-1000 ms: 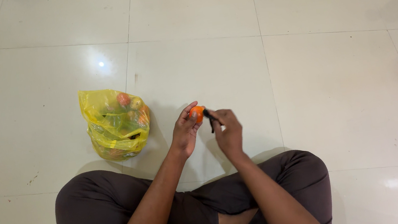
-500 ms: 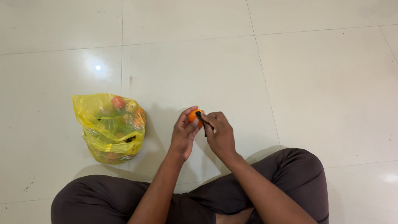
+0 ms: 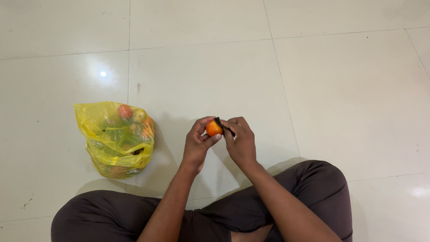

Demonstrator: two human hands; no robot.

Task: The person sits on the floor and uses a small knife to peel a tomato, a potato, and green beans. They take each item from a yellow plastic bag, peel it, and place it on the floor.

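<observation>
Between the two hands, above the crossed legs [image 3: 130, 232], sits a small orange fruit [image 3: 214, 129], pinched by the thumb and fingertips of the left hand [image 3: 198, 144]. Against its right side lies a thin black tool [image 3: 222, 125], too small to identify further, with the right hand [image 3: 240, 141] curled tightly around it. Both hands nearly meet at the fruit. Off to the left, well apart on the glossy tiled floor [image 3: 353, 87], a yellow plastic bag [image 3: 116, 138] holds more red and yellowish fruit.
</observation>
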